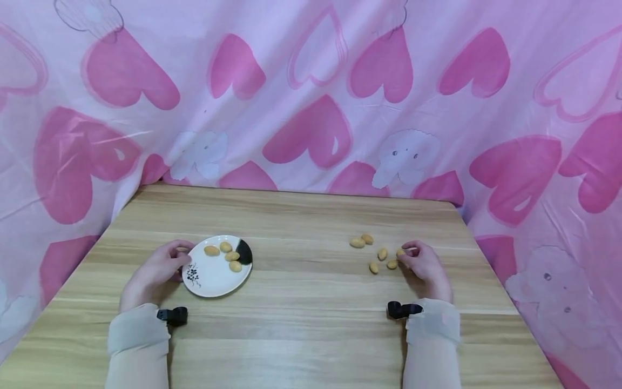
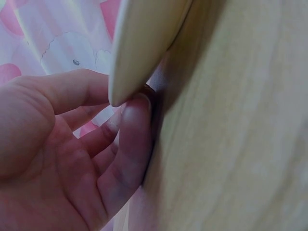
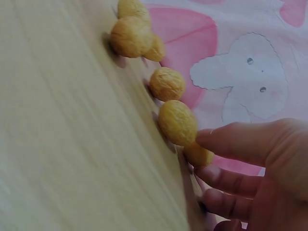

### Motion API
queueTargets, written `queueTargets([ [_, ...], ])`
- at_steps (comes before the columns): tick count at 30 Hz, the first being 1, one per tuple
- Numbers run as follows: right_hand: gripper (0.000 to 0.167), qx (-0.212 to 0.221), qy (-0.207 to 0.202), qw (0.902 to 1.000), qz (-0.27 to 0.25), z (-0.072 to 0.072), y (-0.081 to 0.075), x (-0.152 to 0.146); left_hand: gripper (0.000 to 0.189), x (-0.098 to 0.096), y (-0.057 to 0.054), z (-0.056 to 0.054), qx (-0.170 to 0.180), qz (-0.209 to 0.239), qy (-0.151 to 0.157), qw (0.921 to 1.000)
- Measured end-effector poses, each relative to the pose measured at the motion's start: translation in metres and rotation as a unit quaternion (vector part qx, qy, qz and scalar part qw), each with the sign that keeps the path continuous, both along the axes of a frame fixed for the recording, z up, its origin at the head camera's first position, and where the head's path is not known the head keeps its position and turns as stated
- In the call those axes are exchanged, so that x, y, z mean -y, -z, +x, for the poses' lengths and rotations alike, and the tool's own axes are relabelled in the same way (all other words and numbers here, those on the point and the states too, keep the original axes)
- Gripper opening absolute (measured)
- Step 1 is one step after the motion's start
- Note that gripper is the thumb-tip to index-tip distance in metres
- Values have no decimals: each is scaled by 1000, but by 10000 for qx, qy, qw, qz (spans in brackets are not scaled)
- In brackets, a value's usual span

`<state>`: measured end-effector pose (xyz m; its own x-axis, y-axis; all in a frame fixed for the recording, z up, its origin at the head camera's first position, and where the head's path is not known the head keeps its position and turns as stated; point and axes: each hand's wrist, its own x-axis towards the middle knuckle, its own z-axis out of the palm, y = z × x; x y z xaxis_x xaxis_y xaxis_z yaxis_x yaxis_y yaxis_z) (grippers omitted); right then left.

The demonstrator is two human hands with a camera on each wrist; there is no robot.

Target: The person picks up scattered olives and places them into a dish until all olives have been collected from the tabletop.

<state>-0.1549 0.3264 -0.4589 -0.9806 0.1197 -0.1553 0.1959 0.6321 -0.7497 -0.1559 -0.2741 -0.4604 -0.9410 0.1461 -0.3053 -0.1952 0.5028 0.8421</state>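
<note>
A white round plate (image 1: 214,281) with a dark patch and a black floral print is on the left, bearing several small oval golden-tan nut-like pieces (image 1: 211,250). My left hand (image 1: 162,267) pinches its near-left rim; in the left wrist view the thumb lies over the plate's edge (image 2: 132,57) and fingers are beneath it. More such pieces (image 1: 382,254) lie loosely grouped on the right. At their right side my right hand (image 1: 427,267) pinches one piece (image 3: 198,155) between thumb and fingertip, low at the table; a neighbouring piece (image 3: 178,122) sits right beside it.
The wood-grain table (image 1: 301,319) spans the space between both hands. A pink cloth (image 1: 306,48) printed with hearts hangs behind and along both sides. Each wrist carries a small black camera (image 1: 173,316) by the sleeve cuff.
</note>
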Motion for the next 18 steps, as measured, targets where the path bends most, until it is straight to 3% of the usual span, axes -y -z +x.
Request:
queueTargets([
  [7, 31, 119, 98, 9988, 464, -2, 0, 4, 41, -1, -1, 0, -54, -52, 35, 10000],
  [18, 30, -82, 401, 9990, 178, 3, -11, 4, 41, -3, -2, -1, -162, -5, -19, 9999],
])
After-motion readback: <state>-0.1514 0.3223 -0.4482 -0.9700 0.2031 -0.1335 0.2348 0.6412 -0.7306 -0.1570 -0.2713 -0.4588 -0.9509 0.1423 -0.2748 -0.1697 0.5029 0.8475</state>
